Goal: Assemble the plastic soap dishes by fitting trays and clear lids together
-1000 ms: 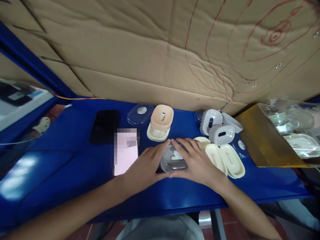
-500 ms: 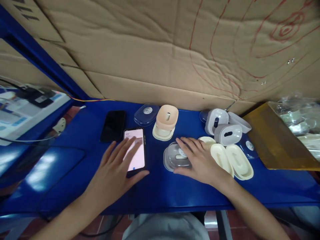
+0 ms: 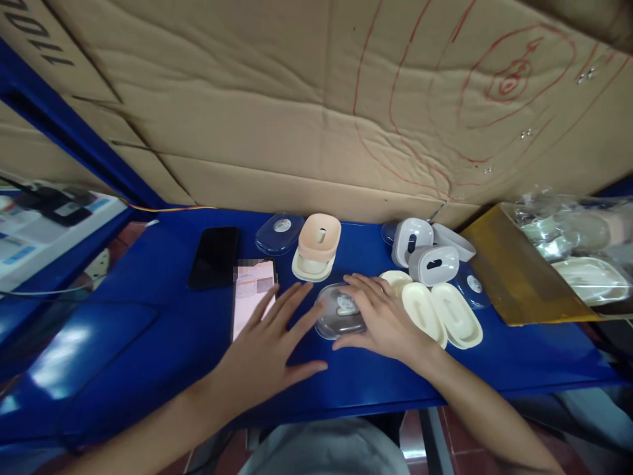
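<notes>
The left hand [image 3: 264, 353] has left the lit phone [image 3: 252, 297] and now hovers beside the clear-lidded grey soap box [image 3: 340, 311], fingers spread, holding nothing. The right hand [image 3: 380, 320] stays flat on that box on the blue counter [image 3: 519, 359], fingers loosely curved over its lid rather than gripping, so both hands are converging on it again.

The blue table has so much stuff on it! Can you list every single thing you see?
clear-lidded case: 1, grey, table middle, under right hand
peach case: 1, stacked on cream tray, back
cream trays: 3, overlapping, right of hand
white cases: 2, slotted, back right
clear lid: 1, beside peach case
lit phone: 1, left of middle
dark phone: 1, further left
cardboard: brown, behind
blue table: 1
left hand: open, fingers spread
right hand: resting on case
</notes>
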Demonstrator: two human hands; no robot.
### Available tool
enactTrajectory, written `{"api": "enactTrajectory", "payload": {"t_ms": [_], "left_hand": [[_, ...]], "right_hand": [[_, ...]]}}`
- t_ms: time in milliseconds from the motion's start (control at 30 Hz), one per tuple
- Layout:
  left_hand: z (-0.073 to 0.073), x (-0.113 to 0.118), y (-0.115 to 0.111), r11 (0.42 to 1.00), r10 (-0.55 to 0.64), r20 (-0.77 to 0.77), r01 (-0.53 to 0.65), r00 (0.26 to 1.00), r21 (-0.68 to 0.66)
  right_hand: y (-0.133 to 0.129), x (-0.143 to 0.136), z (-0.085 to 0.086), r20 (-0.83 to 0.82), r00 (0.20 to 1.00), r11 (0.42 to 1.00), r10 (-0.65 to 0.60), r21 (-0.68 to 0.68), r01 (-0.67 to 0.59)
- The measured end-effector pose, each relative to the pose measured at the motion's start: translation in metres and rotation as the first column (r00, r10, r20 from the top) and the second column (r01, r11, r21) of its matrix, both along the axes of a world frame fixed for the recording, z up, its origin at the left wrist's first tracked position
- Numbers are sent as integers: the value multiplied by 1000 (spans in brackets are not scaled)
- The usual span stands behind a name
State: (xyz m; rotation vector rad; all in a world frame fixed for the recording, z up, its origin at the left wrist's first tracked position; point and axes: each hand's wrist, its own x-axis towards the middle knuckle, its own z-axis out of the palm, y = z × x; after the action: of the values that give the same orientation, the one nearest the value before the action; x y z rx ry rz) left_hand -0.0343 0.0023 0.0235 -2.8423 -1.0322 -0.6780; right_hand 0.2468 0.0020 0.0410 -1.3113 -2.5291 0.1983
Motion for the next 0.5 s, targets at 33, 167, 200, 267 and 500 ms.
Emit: {"api": "enactTrajectory", "payload": {"t_ms": [33, 167, 200, 267, 500], "left_hand": [[1, 8, 4, 999, -36, 2, 36, 999, -29], [-1, 28, 21, 983, -84, 34, 88, 996, -164], [-2, 30, 24, 980, -90, 39, 95, 995, -174], [-5, 30, 26, 979, -96, 42, 102, 994, -178], [-11, 28, 21, 984, -121, 27, 123, 992, -127]], "right_hand": [[1, 0, -1, 2, 1000, 1000, 1, 5, -1], [1, 4, 3, 38, 999, 999, 24, -36, -23], [0, 7, 5, 48, 998, 998, 41, -59, -38], [-1, 14, 9, 61, 995, 991, 79, -110, -72], [-6, 26, 11, 80, 988, 977, 133, -179, -117]]}}
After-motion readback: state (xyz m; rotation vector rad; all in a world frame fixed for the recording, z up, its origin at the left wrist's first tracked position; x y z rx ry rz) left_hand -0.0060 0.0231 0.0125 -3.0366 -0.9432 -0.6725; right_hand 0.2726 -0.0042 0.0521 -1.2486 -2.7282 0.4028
